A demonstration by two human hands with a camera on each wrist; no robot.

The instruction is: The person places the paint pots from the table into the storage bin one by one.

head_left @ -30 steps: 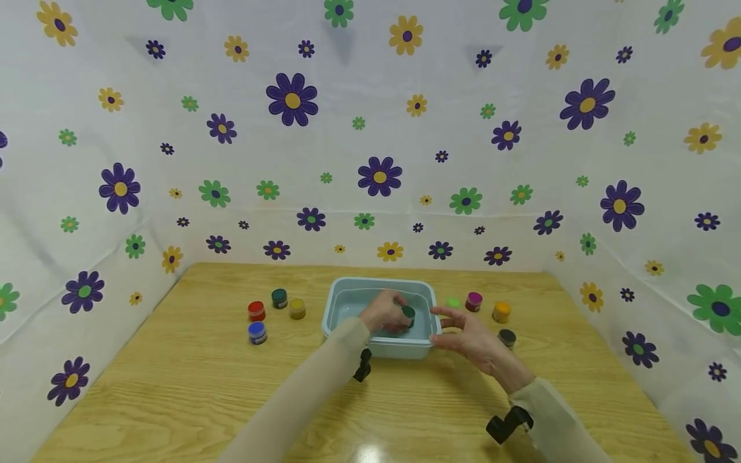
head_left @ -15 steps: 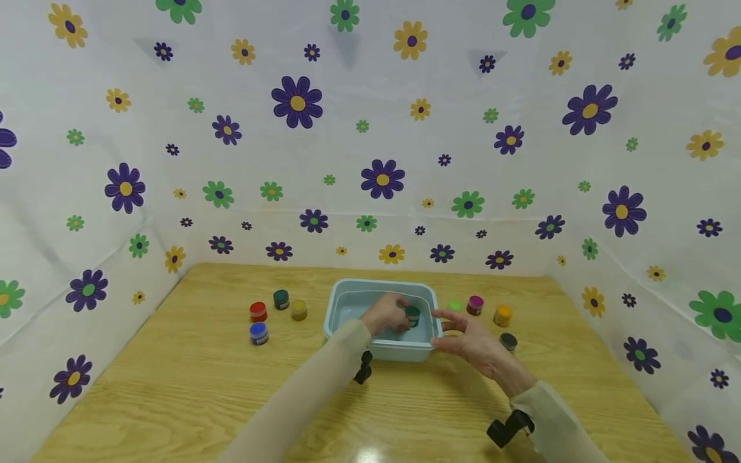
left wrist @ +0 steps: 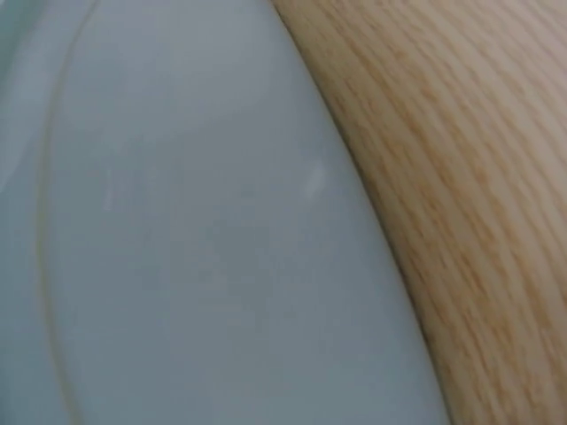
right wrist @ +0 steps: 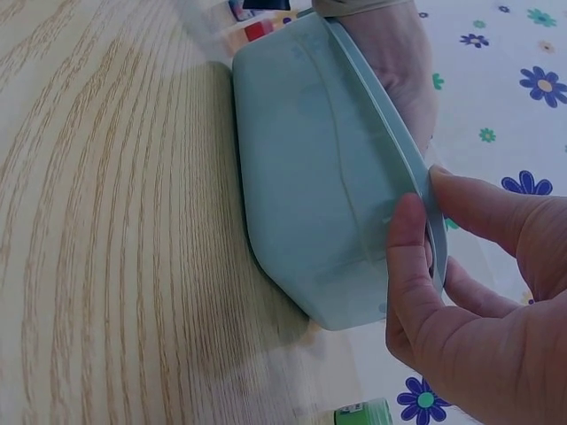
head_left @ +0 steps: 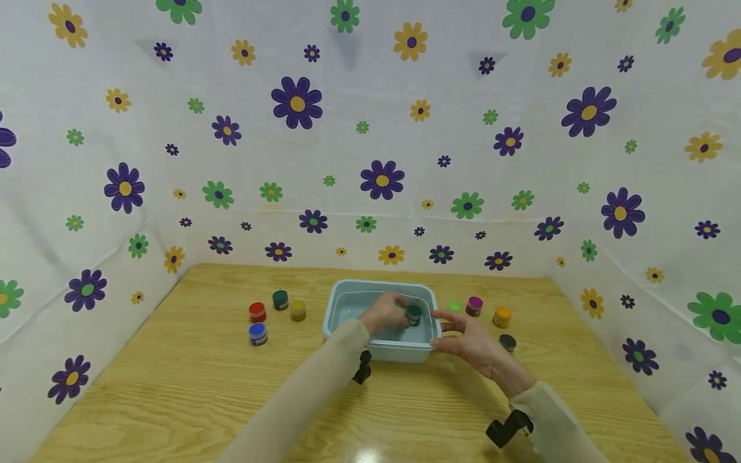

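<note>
At the near edge of the wooden table (head_left: 370,405), both sleeves are cut off by the frame, each wearing a black wrist device (head_left: 511,428). Over the table, the right hand (head_left: 477,344) pinches the right rim of a light blue tub (head_left: 375,347) between thumb and fingers. Just beyond its wrist stands a black-lidded jar (head_left: 507,343), partly covered by the hand. Left of the tub, well apart from it, a blue jar (head_left: 258,334) sits nearest.

The left hand (head_left: 384,314) reaches over the front wall into the tub, its fingers beside a dark green jar (head_left: 413,315) standing inside; whether they grip it or only touch it, I cannot tell. The left wrist view shows only blurred tub wall and table.

Farther back on the left are a red jar (head_left: 257,313), a yellow jar (head_left: 298,311) and a teal jar (head_left: 280,299); on the right, an orange jar (head_left: 502,317), a magenta jar (head_left: 474,307) and a light green jar (head_left: 454,307), its base hidden. Behind everything hangs a flowered cloth (head_left: 341,148).
</note>
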